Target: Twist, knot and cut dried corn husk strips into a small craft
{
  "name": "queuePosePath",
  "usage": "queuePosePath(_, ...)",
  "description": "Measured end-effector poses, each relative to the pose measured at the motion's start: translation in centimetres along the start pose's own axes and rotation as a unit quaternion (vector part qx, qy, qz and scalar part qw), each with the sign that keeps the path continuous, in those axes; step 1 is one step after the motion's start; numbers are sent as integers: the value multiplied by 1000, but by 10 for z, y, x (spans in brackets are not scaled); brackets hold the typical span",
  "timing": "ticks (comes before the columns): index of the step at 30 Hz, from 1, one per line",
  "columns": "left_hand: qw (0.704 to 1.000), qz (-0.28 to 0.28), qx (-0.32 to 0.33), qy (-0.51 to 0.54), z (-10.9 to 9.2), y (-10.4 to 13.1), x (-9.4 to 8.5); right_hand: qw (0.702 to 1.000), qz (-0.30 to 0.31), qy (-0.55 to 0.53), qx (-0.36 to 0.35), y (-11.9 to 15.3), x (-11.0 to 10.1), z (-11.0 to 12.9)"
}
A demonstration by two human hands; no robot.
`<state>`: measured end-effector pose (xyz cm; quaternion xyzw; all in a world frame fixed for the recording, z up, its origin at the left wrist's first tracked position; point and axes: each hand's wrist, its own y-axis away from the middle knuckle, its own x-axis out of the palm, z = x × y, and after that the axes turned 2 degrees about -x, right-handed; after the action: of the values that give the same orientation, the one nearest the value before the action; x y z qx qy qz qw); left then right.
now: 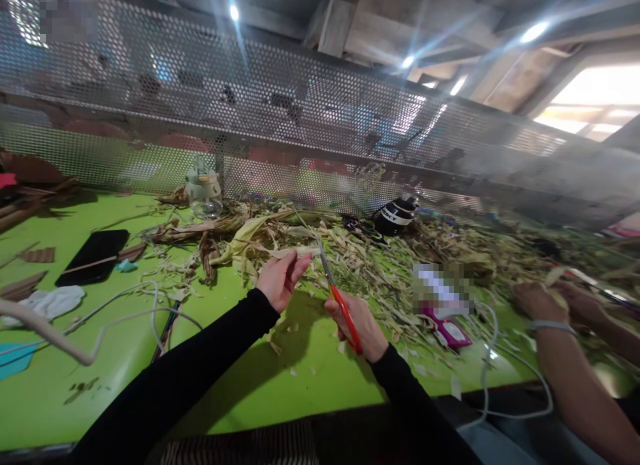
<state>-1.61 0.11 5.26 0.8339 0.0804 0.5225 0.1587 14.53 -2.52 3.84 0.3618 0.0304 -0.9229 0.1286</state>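
My right hand (369, 326) grips red-handled scissors (346, 313), their metal blades pointing up and away from me. Close by, my left hand (280, 282) pinches a small pale strip of corn husk (306, 250), whose end reaches the blades. Whether the blades touch the strip I cannot tell. Behind both hands, whole and shredded corn husks (250, 233) lie in a loose heap on the green table (300, 392). Small husk scraps dot the surface below my hands.
A clear bottle (204, 192) and a black bottle (396, 215) stand along the perforated metal screen (280, 125). A phone (93, 257) and white cable (117, 297) lie left. A purple packet (447, 328) is right, beside a co-worker's hands (543, 302) in husks.
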Motion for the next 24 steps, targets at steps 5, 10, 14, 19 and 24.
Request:
queuePosePath(5, 1000, 4, -1, -6, -1, 0, -1, 999, 10, -3, -49, 2, -1, -10)
queuePosePath(10, 1000, 9, 5, -20, 3, -1, -3, 998, 18, 14, -60, 3, 3, -19)
queuePosePath(14, 999, 18, 7, -34, 7, 1, -5, 998, 18, 12, -65, 3, 4, -16)
queuePosePath(19, 999, 16, 1, -38, 8, 3, -4, 999, 14, 5, -48, 6, 4, -12)
queuePosePath(24, 999, 15, 2, -36, 7, 0, -5, 1000, 4, 0, 25, 6, 5, -18)
